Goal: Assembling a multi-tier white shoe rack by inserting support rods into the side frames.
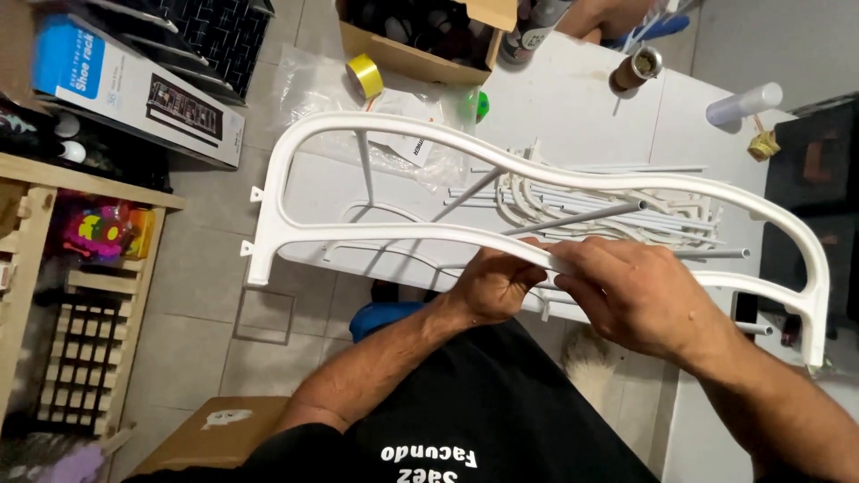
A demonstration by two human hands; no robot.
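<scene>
We hold the white frame [376,134] up over the worktop [573,98]. Our left hand [492,284] and right hand [640,291] are both closed tight on its lower bar, near the middle. Both ends of the frame stick out far past our hands, so we think it could tip or bend. The gray rods [582,217] lie just behind the frame. If the frame swings, it might knock them, or hit the tape [364,75] beyond the frame.
</scene>
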